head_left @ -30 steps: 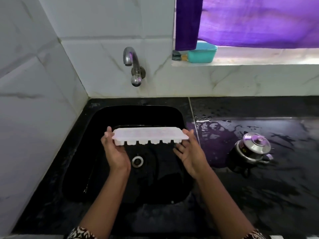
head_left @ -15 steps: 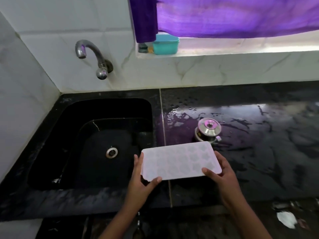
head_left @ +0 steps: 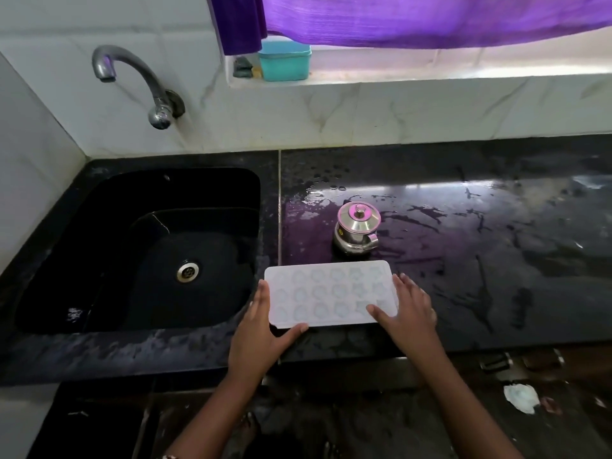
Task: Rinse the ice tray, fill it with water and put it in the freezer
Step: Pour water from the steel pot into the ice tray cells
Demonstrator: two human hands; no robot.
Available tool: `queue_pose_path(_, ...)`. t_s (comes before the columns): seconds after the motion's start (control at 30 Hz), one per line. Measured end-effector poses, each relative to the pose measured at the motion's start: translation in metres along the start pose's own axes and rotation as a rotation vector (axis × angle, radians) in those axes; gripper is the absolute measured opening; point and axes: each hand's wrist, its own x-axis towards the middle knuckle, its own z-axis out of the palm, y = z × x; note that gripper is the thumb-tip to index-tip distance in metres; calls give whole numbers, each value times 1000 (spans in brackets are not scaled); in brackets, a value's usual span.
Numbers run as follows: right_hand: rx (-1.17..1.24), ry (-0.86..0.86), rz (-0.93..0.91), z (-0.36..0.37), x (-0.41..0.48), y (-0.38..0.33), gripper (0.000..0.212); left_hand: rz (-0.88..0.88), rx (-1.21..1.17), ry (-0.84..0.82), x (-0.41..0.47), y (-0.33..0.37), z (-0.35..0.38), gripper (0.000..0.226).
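One ice tray [head_left: 331, 293] on the wet tabletop [head_left: 480, 260] — cavity contents indistinct; left hand [head_left: 261, 336] at 9 o'clock, right hand [head_left: 409, 313] at 3 — both gripping its ends.

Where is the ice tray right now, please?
The ice tray is low in the head view, held over the counter right of the sink, just before the steel pot.

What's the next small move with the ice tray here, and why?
Probably lift the white plastic ice tray level, ready to carry off. Both hands grip it, the left hand at its left end, the right hand at its right end. It lies flat, cavities up, on the wet black stone counter, right of the black sink, away from the curved metal tap.
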Motion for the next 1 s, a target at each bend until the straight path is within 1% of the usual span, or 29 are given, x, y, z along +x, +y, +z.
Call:
queue_pose_path(0.1,269,161,-95,-9,21,-14,56,1,52,-5,0,1,2,114)
queue_pose_path(0.17,413,196,-93,-14,39,-29,44,-1,72,-5,1,0,3,118)
queue_pose_path(0.23,492,196,-70,-17,57,-44,42,-3,80,6,3,-1,4,117)
queue_pose_path(0.3,553,184,-18,-18,72,-55,48,4,81,13,3,0,5,116)
queue_pose_path(0.37,731,157,66,-18,82,-61,49,11,89,18,4,0,6,116)
queue_pose_path(0.43,883,134,140,-20,87,-63,45,14,92,20,5,1,7,116)
queue_pose_path(0.5,963,112,181,-21,91,-64,36,18,96,23,7,1,8,117)
queue_pose_path(0.57,1005,116,185,-21,94,-64,31,25,96,27,8,0,10,119)
queue_pose_path(0.67,1000,136,171,-21,103,-68,31,32,101,34,13,1,11,118)
queue_pose_path(0.77,1001,156,174,-22,116,-76,33,36,116,36,22,4,10,124)
queue_pose_path(0.9,913,170,154,-22,136,-84,39,56,146,13,48,8,7,131)
queue_pose_path(1.0,858,167,144,-25,150,-86,43,67,175,8,75,10,6,132)
